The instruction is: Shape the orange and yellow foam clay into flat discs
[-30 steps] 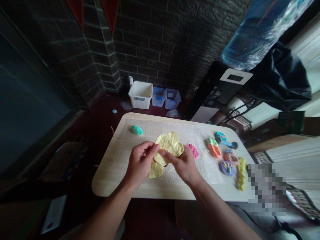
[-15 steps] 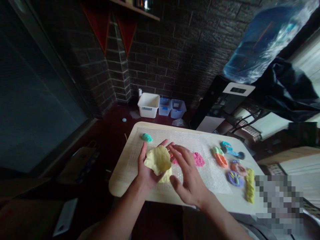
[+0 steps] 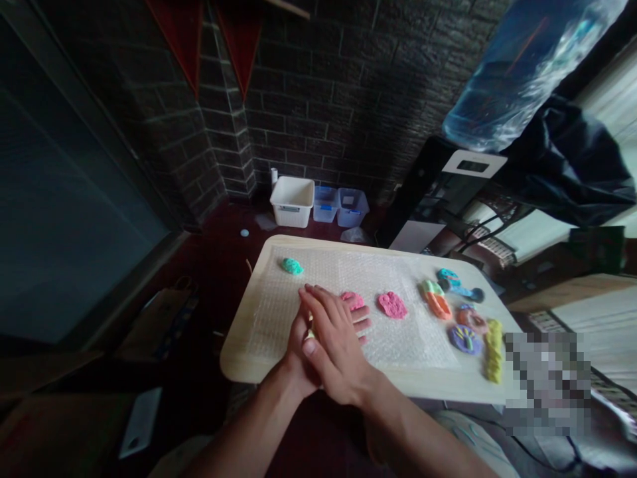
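Observation:
My two hands are pressed together palm to palm over the near middle of the table, with yellow modelling clay (image 3: 310, 326) squeezed between them. Only a thin edge of that clay shows. Underneath lies my left hand (image 3: 297, 352), its fingertips poking out past the other hand. My right hand (image 3: 337, 342) lies on top, fingers stretched together and covering most of the clay. A pink clay piece (image 3: 352, 300) sits just beyond my fingers, partly hidden. Another pink clay piece (image 3: 393, 305) lies farther right, and a green clay lump (image 3: 292, 266) is at the far left.
Bubble wrap (image 3: 318, 265) covers much of the pale table (image 3: 239, 362). Several coloured clay figures stand at its right, among them a purple disc (image 3: 466, 339) and a yellow twisted strip (image 3: 494, 352). Behind are a white basket (image 3: 292, 212) and a water dispenser (image 3: 438, 192).
My right hand has come down onto my left palm, covering the flattened yellow clay that was in full view. The other yellow clay below my hands is now out of sight.

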Available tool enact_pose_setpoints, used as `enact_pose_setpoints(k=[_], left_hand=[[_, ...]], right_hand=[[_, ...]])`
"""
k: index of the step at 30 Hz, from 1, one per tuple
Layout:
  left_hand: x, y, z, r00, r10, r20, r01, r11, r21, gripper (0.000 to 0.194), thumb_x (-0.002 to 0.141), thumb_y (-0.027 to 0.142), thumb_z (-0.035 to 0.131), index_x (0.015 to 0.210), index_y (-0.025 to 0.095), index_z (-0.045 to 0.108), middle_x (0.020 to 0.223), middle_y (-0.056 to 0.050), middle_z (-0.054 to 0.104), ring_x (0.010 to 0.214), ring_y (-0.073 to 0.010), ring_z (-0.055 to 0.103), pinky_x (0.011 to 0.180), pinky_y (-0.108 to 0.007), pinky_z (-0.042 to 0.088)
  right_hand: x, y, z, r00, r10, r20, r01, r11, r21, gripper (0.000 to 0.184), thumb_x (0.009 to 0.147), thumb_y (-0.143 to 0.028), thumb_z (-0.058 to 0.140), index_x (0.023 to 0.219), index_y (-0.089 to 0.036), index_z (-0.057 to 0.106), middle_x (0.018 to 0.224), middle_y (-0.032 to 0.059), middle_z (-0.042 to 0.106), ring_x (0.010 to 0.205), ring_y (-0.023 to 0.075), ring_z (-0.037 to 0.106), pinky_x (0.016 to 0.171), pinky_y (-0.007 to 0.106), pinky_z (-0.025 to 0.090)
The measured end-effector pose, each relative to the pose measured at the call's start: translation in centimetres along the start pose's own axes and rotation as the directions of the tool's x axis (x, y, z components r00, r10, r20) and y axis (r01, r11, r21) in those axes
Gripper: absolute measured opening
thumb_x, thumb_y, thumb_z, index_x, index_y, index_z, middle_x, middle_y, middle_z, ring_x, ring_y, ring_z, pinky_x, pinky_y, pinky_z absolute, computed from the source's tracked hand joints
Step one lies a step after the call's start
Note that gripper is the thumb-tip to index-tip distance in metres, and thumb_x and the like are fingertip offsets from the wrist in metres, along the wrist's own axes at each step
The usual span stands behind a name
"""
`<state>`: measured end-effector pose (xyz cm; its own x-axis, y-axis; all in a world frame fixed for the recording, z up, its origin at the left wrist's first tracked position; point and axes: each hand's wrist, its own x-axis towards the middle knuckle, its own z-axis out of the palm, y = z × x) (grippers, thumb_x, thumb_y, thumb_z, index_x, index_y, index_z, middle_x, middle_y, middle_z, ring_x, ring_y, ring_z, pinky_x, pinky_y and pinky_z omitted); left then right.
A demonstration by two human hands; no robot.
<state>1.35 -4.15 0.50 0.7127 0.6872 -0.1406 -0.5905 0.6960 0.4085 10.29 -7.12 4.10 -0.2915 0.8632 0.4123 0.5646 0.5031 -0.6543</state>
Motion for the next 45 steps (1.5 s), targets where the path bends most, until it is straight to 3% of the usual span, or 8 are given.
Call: enact_pose_setpoints(k=[10, 16, 20, 23, 27, 33, 39, 45], left_hand=[[-1.4, 1.5, 1.8, 0.976, -0.218, -0.01, 0.216, 0.971, -0.104, 0.071, 0.093, 0.082, 0.049, 0.118, 0.02, 0.074, 0.118, -0.018, 0.079, 0.116, -0.0413, 0.073, 0.098, -0.058, 0.055], [-1.1, 3.9, 0.6, 0.963, 0.069, -0.261, -0.052, 0.996, 0.073, 0.074, 0.095, 0.077, 0.043, 0.11, 0.012, 0.075, 0.115, -0.022, 0.078, 0.104, -0.0343, 0.075, 0.093, -0.046, 0.056], [-1.6, 6.1, -1.2, 0.685, 0.613, -0.394, -0.324, 0.741, 0.588, 0.044, 0.088, 0.058, 0.066, 0.093, 0.015, 0.075, 0.091, -0.012, 0.077, 0.081, -0.0232, 0.07, 0.074, -0.033, 0.053], [-1.3, 6.1, -3.2, 0.588, 0.773, -0.237, -0.216, 0.432, 0.876, 0.032, 0.086, 0.05, 0.071, 0.089, 0.019, 0.073, 0.092, -0.009, 0.076, 0.081, -0.0232, 0.069, 0.071, -0.032, 0.051], [0.5, 5.2, -5.4, 0.639, 0.762, -0.105, -0.046, 0.174, 0.984, 0.024, 0.083, 0.041, 0.077, 0.097, 0.022, 0.075, 0.104, -0.011, 0.076, 0.092, -0.0292, 0.07, 0.089, -0.042, 0.052], [4.1, 4.0, -6.3, 0.704, 0.709, -0.035, 0.02, 0.03, 0.999, 0.031, 0.069, 0.027, 0.088, 0.096, 0.023, 0.075, 0.113, -0.014, 0.072, 0.123, -0.0407, 0.061, 0.117, -0.053, 0.039], [5.8, 3.5, -6.2, 0.728, 0.684, -0.049, 0.023, 0.047, 0.999, 0.025, 0.066, 0.018, 0.085, 0.086, 0.025, 0.072, 0.098, -0.01, 0.07, 0.118, -0.0395, 0.061, 0.119, -0.054, 0.035], [5.1, 4.0, -3.9, 0.662, 0.734, -0.151, -0.056, 0.249, 0.967, 0.036, 0.069, 0.027, 0.084, 0.102, 0.022, 0.07, 0.105, -0.007, 0.067, 0.108, -0.0295, 0.064, 0.1, -0.042, 0.051]], right_hand=[[-1.7, 3.9, -6.1, 0.91, 0.365, 0.199, -0.411, 0.862, 0.298, 0.034, 0.095, -0.045, 0.074, 0.114, -0.017, 0.077, 0.113, 0.0137, 0.076, 0.088, 0.0237, 0.074, 0.07, 0.036, 0.064], [-4.3, 6.2, -9.4, 0.901, 0.389, -0.193, -0.341, 0.909, 0.242, 0.027, 0.092, -0.045, 0.079, 0.09, -0.018, 0.077, 0.086, 0.0087, 0.078, 0.077, 0.0218, 0.074, 0.069, 0.035, 0.06], [-6.0, 6.3, -11.9, 0.861, 0.098, -0.499, -0.277, 0.914, -0.298, 0.016, 0.096, -0.035, 0.074, 0.093, -0.021, 0.08, 0.093, 0.0105, 0.08, 0.082, 0.0245, 0.074, 0.075, 0.039, 0.06], [-8.7, 6.7, -10.8, 0.96, 0.007, -0.278, -0.129, 0.896, -0.424, 0.014, 0.098, -0.027, 0.069, 0.101, -0.022, 0.082, 0.101, 0.0113, 0.081, 0.093, 0.0277, 0.076, 0.082, 0.045, 0.063], [-11.7, 6.6, -9.2, 0.997, 0.061, -0.056, -0.078, 0.919, -0.386, 0.027, 0.092, -0.034, 0.078, 0.116, -0.021, 0.079, 0.11, 0.0143, 0.081, 0.103, 0.0345, 0.075, 0.086, 0.054, 0.065], [-11.8, 6.8, -11.4, 0.911, 0.329, -0.248, -0.36, 0.929, -0.09, 0.028, 0.105, -0.038, 0.058, 0.109, -0.02, 0.079, 0.108, 0.015, 0.077, 0.091, 0.0278, 0.076, 0.044, 0.029, 0.055], [-12.5, 10.8, -8.7, 0.961, 0.236, -0.146, -0.269, 0.921, -0.281, 0.033, 0.098, -0.029, 0.068, 0.127, -0.014, 0.074, 0.12, 0.0189, 0.076, 0.11, 0.0344, 0.073, 0.093, 0.054, 0.065], [-12.3, 10.8, -8.6, 0.951, 0.212, -0.225, -0.268, 0.928, -0.26, 0.031, 0.101, -0.026, 0.063, 0.13, -0.015, 0.071, 0.126, 0.0196, 0.071, 0.115, 0.033, 0.07, 0.099, 0.054, 0.061]])
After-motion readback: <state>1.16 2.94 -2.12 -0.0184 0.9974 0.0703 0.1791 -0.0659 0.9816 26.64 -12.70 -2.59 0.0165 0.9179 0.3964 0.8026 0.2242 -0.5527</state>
